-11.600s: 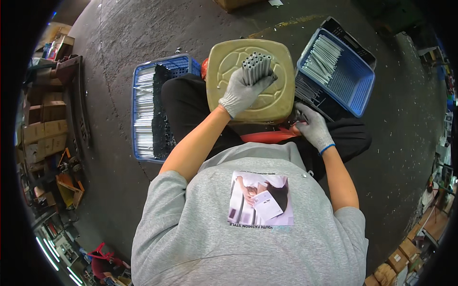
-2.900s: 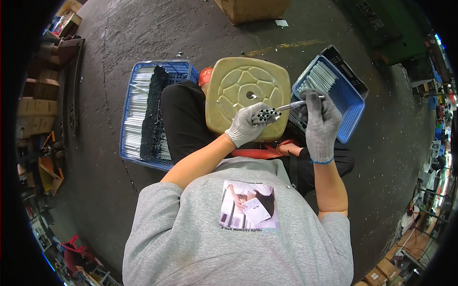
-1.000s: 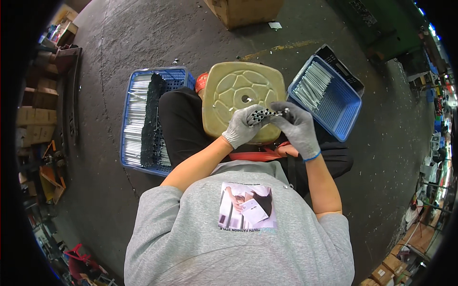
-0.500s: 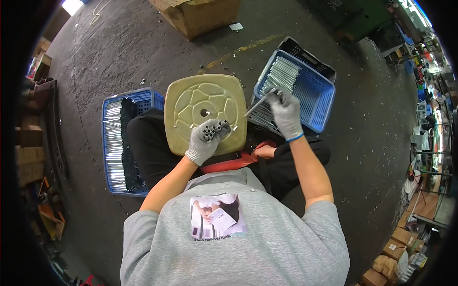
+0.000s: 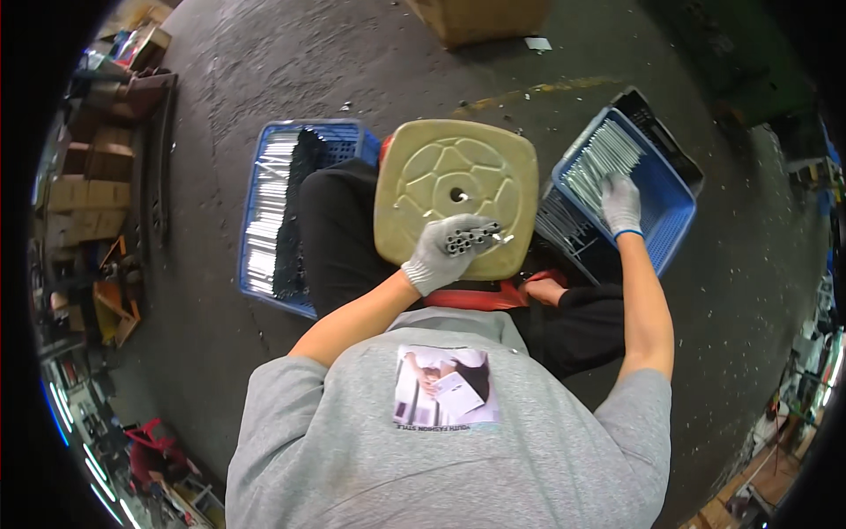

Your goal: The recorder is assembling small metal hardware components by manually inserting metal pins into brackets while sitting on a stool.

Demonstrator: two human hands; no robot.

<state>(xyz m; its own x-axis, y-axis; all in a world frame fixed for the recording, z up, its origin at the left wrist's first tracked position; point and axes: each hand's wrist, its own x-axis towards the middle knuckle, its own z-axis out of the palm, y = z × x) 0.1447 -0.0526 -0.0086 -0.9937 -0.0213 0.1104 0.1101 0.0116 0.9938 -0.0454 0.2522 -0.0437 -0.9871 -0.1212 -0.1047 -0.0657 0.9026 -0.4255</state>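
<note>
Dark floor (image 5: 211, 203) round us: our L hand (image 5: 439, 251) has fingers clamped on grey tubes (image 5: 470, 238) w/ hollow ends showing, lengths hidden, over yellow stool (image 5: 458, 160); R hand (image 5: 620, 203), blurry, at silvery rods (image 5: 608, 154) in blue basket (image 5: 670, 188), grip unclear.

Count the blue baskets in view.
2. The left basket stands left of the beige stool; the right basket is to its right, with the right hand at its metal rods. More could be hidden at the dim, blurred edges.
</note>
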